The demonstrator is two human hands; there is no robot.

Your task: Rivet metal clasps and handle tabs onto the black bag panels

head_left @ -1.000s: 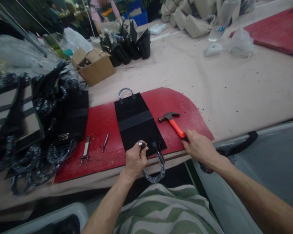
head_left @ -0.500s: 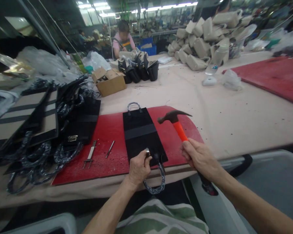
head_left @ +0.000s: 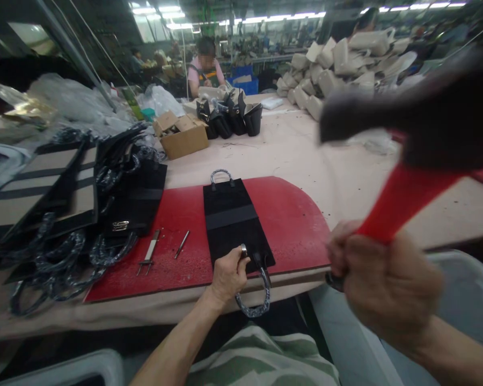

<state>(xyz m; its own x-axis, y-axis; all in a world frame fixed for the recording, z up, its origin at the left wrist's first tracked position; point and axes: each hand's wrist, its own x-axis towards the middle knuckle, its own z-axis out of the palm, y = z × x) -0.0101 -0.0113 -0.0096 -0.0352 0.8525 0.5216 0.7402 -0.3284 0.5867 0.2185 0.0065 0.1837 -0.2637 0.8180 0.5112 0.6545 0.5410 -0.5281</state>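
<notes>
A black bag panel (head_left: 233,214) lies flat on the red board (head_left: 293,214), with a wrapped handle at its far end and another wrapped handle (head_left: 254,311) hanging over the near edge. My left hand (head_left: 229,273) is closed around a small metal punch (head_left: 243,250), held upright on the panel's near part; its lower end is hidden. Raised close to the camera at the right, my right hand (head_left: 386,273) grips the red-orange shaft of a hammer (head_left: 410,187), whose dark head is blurred by motion.
On the board's left lie a pronged tool (head_left: 149,252) and a thin metal rod (head_left: 181,245). Black panels with wrapped handles (head_left: 132,198) are piled at left. Farther back are a cardboard box (head_left: 184,142), black bags (head_left: 229,115), beige bags (head_left: 326,69) and a person (head_left: 206,67).
My right hand has lifted the hammer up, to the right and much nearer the camera. My left hand and the punch have stayed in nearly the same place on the panel.
</notes>
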